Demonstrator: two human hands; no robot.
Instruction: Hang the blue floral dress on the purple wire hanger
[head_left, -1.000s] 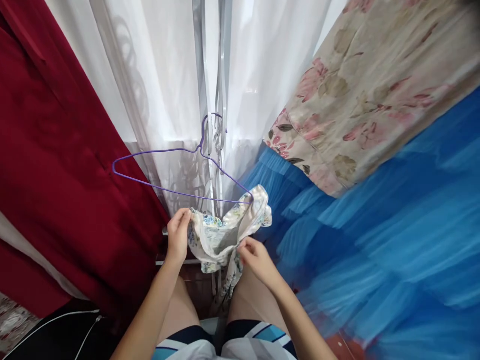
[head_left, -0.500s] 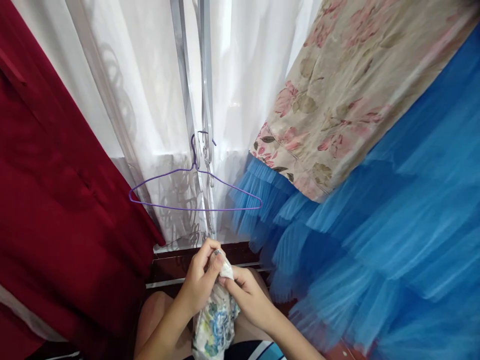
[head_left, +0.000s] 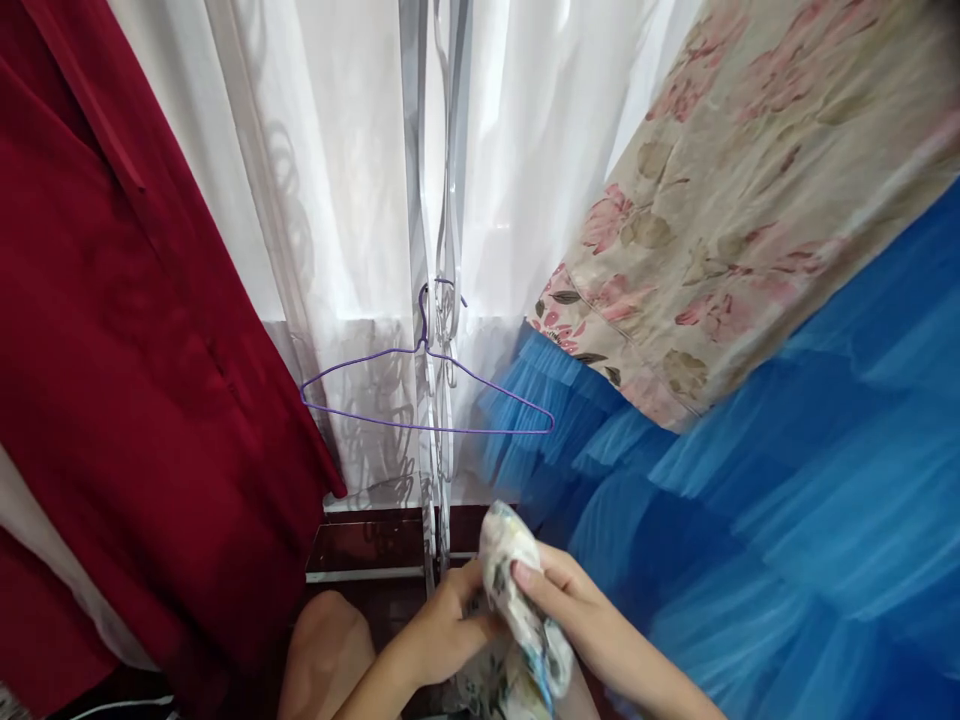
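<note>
- The right hand (head_left: 574, 600) pinched a bunched fold of the white floral-print garment (head_left: 514, 575), thumb pressed on top, fingers curled underneath; this probably kept the loose cloth gathered.
- The left hand (head_left: 454, 630), at eight o'clock from the fold, had its fingers partly behind the cloth; their tips were hidden, so I could not tell whether they pinched. It seemed to steady the other side.
- The garment hung below the fold between both hands, its lower part blurred, near the bare knee (head_left: 326, 640) at nine o'clock.
- At eleven o'clock, a purple wire hanger (head_left: 425, 343) hung by its hook among pale vertical strips (head_left: 459, 110); a gap separated its lower bar from the garment's top edge.
- Outward, the red drape (head_left: 150, 350) bounded ten o'clock, the white curtain (head_left: 360, 200) twelve, the beige floral fabric (head_left: 675, 250) one.
- Blue ruffled tulle (head_left: 750, 500) at two to three o'clock narrowed the right hand's room most.
</note>
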